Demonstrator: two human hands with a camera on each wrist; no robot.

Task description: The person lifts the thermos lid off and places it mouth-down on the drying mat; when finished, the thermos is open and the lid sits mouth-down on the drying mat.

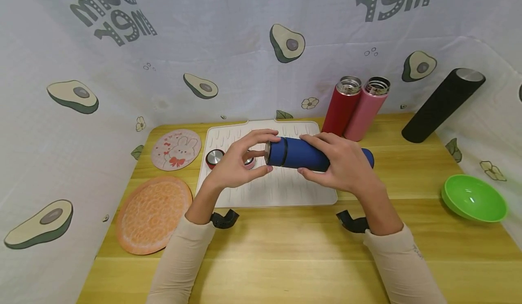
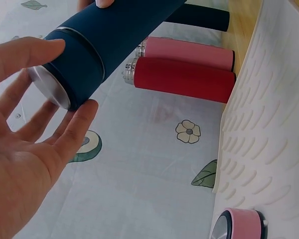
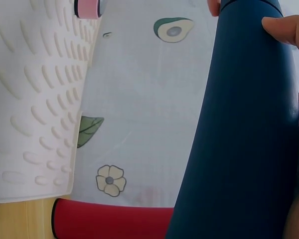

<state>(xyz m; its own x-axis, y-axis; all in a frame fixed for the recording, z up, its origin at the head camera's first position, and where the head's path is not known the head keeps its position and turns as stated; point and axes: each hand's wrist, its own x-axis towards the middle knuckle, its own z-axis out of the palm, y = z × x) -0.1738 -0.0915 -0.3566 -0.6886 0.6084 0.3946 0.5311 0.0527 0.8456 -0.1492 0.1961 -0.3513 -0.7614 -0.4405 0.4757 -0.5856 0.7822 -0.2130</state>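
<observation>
A dark blue thermos flask (image 1: 303, 154) is held nearly level above the white ridged drying mat (image 1: 285, 190), its capped end toward the left. My right hand (image 1: 348, 166) grips the body, thumb on the near side and fingers over the far side. At the other end, my left hand (image 1: 232, 166) has its thumb and fingers around the blue cap (image 2: 72, 64), which sits on the flask with its metal top showing. Beneath the left hand, a red-rimmed cap (image 1: 215, 158) and a partly hidden pink cap (image 2: 245, 224) lie on the mat.
Behind the mat, a red flask (image 1: 342, 107) and a pink flask (image 1: 367, 109) stand uncapped. A black flask (image 1: 442, 107) stands farther right, beyond a green bowl (image 1: 473, 197). At left lie a rabbit-printed round mat (image 1: 176, 150) and an orange round mat (image 1: 155, 215).
</observation>
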